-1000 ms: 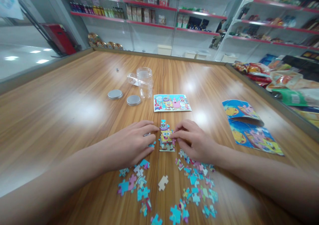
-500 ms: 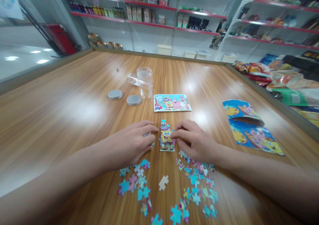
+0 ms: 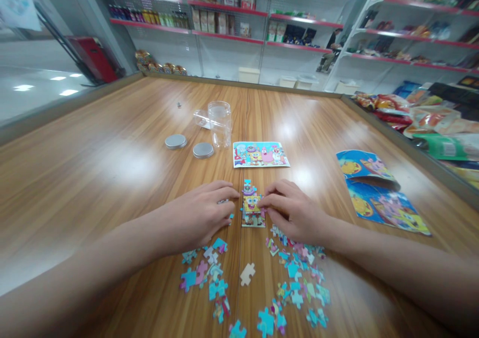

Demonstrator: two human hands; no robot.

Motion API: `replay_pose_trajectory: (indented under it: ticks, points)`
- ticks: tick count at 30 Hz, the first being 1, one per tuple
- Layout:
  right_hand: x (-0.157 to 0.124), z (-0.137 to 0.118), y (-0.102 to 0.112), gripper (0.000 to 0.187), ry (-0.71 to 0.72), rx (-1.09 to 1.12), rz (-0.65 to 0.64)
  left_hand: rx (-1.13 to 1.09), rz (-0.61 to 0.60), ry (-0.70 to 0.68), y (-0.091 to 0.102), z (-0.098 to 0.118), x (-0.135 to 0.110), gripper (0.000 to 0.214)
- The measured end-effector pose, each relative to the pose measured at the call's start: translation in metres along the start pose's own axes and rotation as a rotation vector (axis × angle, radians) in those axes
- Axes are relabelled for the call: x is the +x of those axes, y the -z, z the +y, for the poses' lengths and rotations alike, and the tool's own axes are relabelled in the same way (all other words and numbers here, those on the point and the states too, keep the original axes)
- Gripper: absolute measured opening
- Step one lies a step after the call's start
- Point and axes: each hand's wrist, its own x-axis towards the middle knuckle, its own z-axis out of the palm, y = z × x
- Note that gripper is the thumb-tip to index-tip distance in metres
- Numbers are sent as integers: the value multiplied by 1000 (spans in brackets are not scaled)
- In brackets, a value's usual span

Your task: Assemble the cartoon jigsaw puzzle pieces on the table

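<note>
A small joined patch of jigsaw pieces (image 3: 252,209), showing a yellow cartoon figure, lies on the wooden table (image 3: 112,148) between my hands. My left hand (image 3: 198,215) rests left of it, fingers curled over a loose piece, fingertips nearly touching the patch. My right hand (image 3: 292,210) presses its pinched fingertips against the patch's right edge. Several loose blue and pink pieces (image 3: 295,283) are scattered in front of me, one lying face down (image 3: 247,274). A printed picture card (image 3: 261,154) lies beyond the patch.
Two clear plastic jars (image 3: 219,123) and two round metal lids (image 3: 203,150) sit at the middle left. Colourful printed bags (image 3: 377,193) lie at the right. Snack packets (image 3: 430,123) line the table's right edge. Shop shelves (image 3: 224,23) stand behind.
Both hands and the joined patch stay put. Only the camera has shifted slightly, nudging the scene to the right.
</note>
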Motion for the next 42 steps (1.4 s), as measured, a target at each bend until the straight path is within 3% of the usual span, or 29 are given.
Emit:
replay_pose_trajectory:
  ticks: [11,20,31,35,39,42]
  points:
    - [-1,3,1,26,16,30,11,77,-83,8,14,1,3,5]
    - [-1,4,0,27,26,32,16,94,-136,31,17,4,4,12]
    - [-1,4,1,27,24,16,13,111,-75,17,19,0,3,11]
    - [-1,4,1,27,15,19,6,262,-103,134,25,-11,0,17]
    - [-1,5,0,25,22,24,17,214,-220,260,23,-16,-3,16]
    - [-1,5,0,25,25,22,23,185,-248,252,21,-12,-2,17]
